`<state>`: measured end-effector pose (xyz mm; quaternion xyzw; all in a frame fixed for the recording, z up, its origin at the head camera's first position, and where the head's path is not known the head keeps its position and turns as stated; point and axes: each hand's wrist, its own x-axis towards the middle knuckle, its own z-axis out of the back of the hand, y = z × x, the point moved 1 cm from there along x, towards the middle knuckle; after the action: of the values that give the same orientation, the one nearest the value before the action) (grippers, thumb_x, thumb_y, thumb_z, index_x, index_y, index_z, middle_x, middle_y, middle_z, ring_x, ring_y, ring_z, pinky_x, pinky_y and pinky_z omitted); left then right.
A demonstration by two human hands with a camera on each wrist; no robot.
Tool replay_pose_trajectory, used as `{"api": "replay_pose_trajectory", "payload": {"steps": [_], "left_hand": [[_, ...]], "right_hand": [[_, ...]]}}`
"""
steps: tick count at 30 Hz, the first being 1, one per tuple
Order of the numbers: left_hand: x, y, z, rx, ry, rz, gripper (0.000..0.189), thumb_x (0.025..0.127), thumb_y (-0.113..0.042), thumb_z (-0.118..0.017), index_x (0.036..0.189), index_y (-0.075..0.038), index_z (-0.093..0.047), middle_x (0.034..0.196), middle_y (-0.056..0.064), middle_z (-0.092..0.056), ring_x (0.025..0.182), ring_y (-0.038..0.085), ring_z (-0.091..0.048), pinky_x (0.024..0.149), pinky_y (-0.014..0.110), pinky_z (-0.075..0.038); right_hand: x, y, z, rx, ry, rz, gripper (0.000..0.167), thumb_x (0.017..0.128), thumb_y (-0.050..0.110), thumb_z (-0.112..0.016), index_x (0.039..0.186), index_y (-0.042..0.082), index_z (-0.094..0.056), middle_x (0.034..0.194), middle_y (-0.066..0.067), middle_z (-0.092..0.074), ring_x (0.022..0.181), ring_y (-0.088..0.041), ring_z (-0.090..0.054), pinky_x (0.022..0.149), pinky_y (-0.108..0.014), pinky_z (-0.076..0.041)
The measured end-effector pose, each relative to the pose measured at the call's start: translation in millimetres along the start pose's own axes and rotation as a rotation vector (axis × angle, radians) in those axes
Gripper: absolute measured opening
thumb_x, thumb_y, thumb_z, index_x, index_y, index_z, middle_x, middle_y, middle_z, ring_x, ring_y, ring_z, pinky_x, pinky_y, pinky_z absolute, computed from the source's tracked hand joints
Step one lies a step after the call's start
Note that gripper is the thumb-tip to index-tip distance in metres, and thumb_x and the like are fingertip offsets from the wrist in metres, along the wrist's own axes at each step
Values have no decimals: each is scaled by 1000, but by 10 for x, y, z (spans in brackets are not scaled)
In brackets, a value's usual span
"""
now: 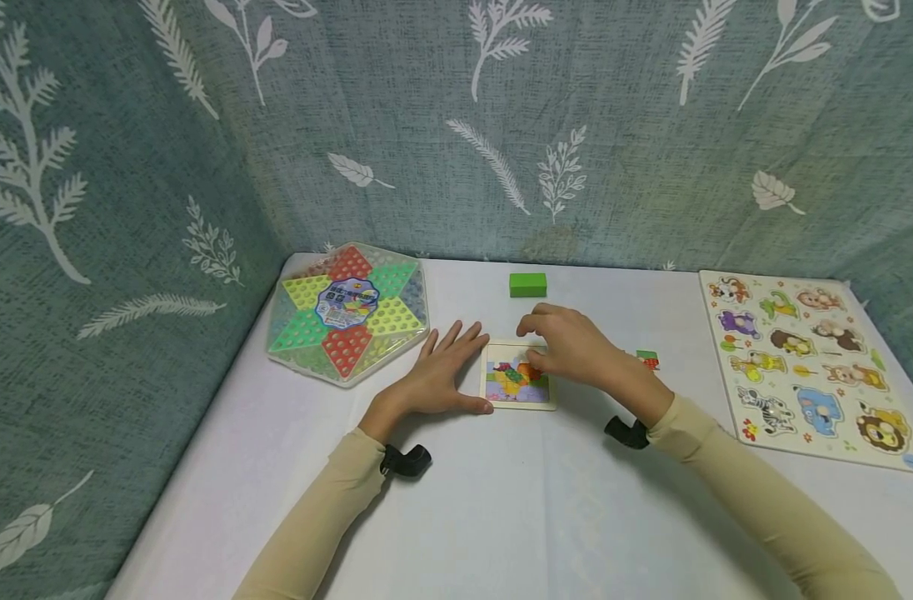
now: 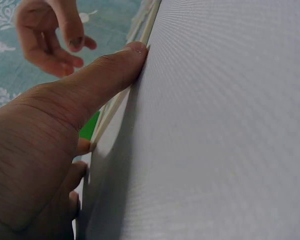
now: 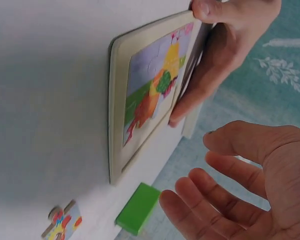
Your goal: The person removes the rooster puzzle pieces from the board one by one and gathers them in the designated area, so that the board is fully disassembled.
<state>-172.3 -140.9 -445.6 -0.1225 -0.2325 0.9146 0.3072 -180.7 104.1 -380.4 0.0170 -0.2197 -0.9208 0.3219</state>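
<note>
A small jigsaw puzzle (image 1: 516, 385) in a pale wooden frame lies flat on the table; bare tray shows along its far side in the right wrist view. My left hand (image 1: 445, 375) lies with fingers spread at its left side, thumb at the near corner and index finger at the far one. Above the frame's right part hovers my right hand (image 1: 572, 343), fingers loosely bent and nothing between them in the right wrist view. A loose puzzle piece (image 3: 64, 222) lies on the table, partly behind my right forearm in the head view.
Beyond the puzzle sits a green block (image 1: 527, 285). To the left is a hexagonal Chinese checkers box (image 1: 381, 346). An animal peg board (image 1: 794, 392) lies at the right. Leaf-patterned cloth (image 1: 426, 125) hangs behind the white table.
</note>
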Motion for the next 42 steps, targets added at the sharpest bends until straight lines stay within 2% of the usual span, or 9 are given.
{"api": "replay_pose_trajectory", "payload": {"steps": [13, 23, 27, 32, 42], "left_hand": [[-9, 13, -6, 8, -8, -9, 110, 77, -62, -78, 161, -14, -23, 168, 3, -9, 153, 27, 3, 118, 53, 8], [-10, 27, -18, -5, -14, -22, 110, 78, -62, -77, 161, -13, -24, 168, 4, -10, 153, 28, 3, 118, 55, 8], [-4, 28, -22, -5, -11, -20, 109, 78, -63, -77, 161, -15, -23, 168, 3, -10, 153, 28, 3, 118, 54, 8], [0, 33, -32, -2, -9, -18, 110, 79, -64, -76, 161, -16, -21, 167, 3, -9, 153, 27, 4, 118, 53, 9], [3, 32, -30, 14, -8, -11, 111, 78, -64, -76, 161, -15, -22, 168, 3, -9, 153, 27, 4, 118, 52, 10]], "right_hand": [[90, 85, -143, -4, 43, 43, 27, 85, 11, -75, 111, 5, -73, 107, -9, -67, 98, -25, -64, 87, -46, -53], [133, 165, -248, 21, 49, 106, 32, 80, 3, -75, 111, 2, -71, 107, -10, -68, 94, -24, -65, 82, -42, -54], [150, 193, -291, 16, 72, 102, 32, 79, 4, -74, 111, 3, -72, 106, -9, -68, 92, -23, -64, 80, -41, -54], [174, 216, -346, -1, 122, 81, 40, 78, 6, -75, 118, 4, -71, 107, -7, -67, 93, -20, -63, 85, -42, -52], [188, 239, -421, -13, 110, 110, 29, 82, 7, -77, 110, 4, -72, 102, -6, -67, 87, -18, -61, 81, -40, -52]]}}
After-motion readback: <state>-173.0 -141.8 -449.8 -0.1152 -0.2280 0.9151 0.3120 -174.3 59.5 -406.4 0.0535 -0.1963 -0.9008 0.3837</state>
